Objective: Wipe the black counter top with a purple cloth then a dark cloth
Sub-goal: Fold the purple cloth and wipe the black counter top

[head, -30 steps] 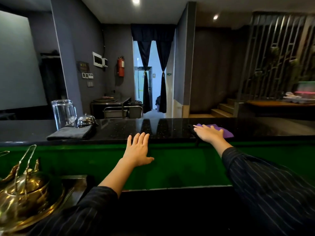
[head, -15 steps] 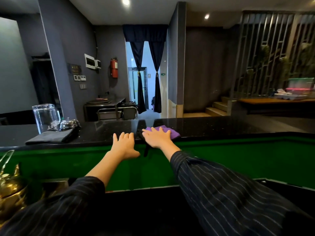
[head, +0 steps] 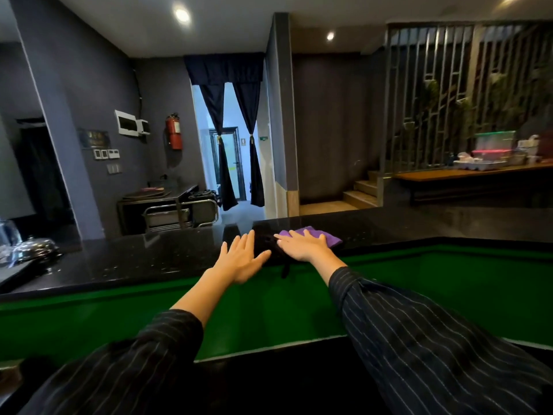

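Observation:
The black speckled counter top (head: 155, 259) runs across the middle of the view above a green front panel. My right hand (head: 302, 247) lies flat, palm down, pressing the purple cloth (head: 327, 235) onto the counter; part of the cloth shows past my fingers. My left hand (head: 241, 259) rests flat on the counter's near edge just to the left, fingers apart, holding nothing. The dark folded cloth (head: 18, 272) lies at the counter's far left edge, mostly cut off by the frame.
A silver domed bell (head: 37, 248) and a glass pitcher (head: 7, 238) stand at the counter's far left by the dark cloth. The green panel (head: 269, 310) drops below the counter edge. A wooden shelf with containers (head: 490, 163) is at the far right.
My right hand has slid the purple cloth leftward along the counter until it sits beside my left hand. The view has turned right, pushing the pitcher and dark cloth toward the left edge.

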Motion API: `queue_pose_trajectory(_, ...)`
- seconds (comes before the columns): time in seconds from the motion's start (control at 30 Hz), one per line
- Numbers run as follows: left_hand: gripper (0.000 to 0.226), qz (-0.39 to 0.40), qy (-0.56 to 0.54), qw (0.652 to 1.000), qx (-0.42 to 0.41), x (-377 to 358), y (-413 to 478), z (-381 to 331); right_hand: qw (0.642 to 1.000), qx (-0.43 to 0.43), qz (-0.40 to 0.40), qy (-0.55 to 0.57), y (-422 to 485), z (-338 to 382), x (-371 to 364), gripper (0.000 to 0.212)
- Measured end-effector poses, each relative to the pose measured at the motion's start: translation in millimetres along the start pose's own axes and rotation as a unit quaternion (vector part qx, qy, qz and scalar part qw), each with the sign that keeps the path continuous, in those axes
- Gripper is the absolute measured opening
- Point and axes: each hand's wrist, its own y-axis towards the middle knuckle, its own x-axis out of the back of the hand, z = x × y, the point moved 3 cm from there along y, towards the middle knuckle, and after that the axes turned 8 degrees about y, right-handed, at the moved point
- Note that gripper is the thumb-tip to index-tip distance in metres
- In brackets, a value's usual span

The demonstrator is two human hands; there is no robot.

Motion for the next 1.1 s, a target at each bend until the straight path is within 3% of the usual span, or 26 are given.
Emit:
queue_pose_trajectory(0.17, 0.077, -0.056, 0.074, 0.996, 0.001, -13.8, 11.9, -11.7, 0.999, -0.031, 0.009, 0.016, 10.2, -87.9, 33.5, 0.05)
queue_pose_trajectory(0.3, 0.116, -0.056, 0.107, 0.993, 0.003, -16.0, 10.8, -9.3, 0.998, -0.06, 0.009, 0.019, 33.2, -129.5, 48.4, 0.052)
queue_pose_trajectory(0.4, 0.13, -0.054, 0.118, 0.991, 0.019, -18.3, 13.2, -9.7, 0.996, -0.088, 0.007, 0.003, 53.4, -133.2, 49.6, 0.054)
queue_pose_trajectory(0.53, 0.117, -0.022, 0.116, 0.993, 0.029, -15.2, 12.9, -14.4, 0.993, -0.117, -0.001, -0.024, 62.0, -108.5, 42.8, 0.061)
queue_pose_trajectory(0.77, 0.097, 0.029, 0.106, 0.993, 0.045, -12.3, 13.5, -17.2, 0.999, -0.006, 0.027, -0.026, 28.6, -63.2, 23.7, 0.058)
queue_pose_trajectory(0.93, 0.097, 0.042, 0.086, 0.994, 0.047, -10.2, 13.3, -16.3, 0.998, 0.039, 0.041, 0.002, 8.0, -92.2, 31.8, 0.055)
queue_pose_trajectory(1.1, 0.099, 0.026, 0.074, 0.996, 0.041, -12.9, 13.2, -12.7, 0.999, -0.017, 0.031, 0.015, 13.5, -135.0, 48.7, 0.055)
